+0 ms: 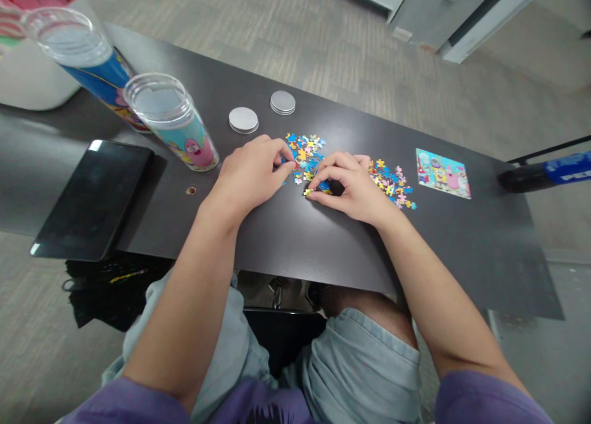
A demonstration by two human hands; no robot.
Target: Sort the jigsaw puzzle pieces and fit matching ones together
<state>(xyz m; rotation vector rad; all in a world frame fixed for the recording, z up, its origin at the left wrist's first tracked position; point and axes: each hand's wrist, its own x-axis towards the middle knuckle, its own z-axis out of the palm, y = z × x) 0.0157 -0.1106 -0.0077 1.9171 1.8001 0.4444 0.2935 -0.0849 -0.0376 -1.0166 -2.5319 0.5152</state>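
Small jigsaw puzzle pieces [305,148] in blue, yellow and pink lie in a loose pile on the dark table [295,239]. At the pile's left edge is my left hand [256,168], thumb and forefinger closed together; whatever they pinch is too small to make out. My right hand [348,187] pinches a yellow puzzle piece [307,192] between thumb and forefinger, just in front of the pile. More pieces [392,184] spread out beyond its right side, and some are hidden under the palm. A colourful picture card [443,173] lies flat farther right.
Two round metal lids [243,120] [282,102] lie behind my left hand. A clear-topped cartoon canister [184,128] and a taller blue one [99,73] stand at left. A black tablet [92,199] rests near the front edge. A dark and blue cylinder [549,172] is at right.
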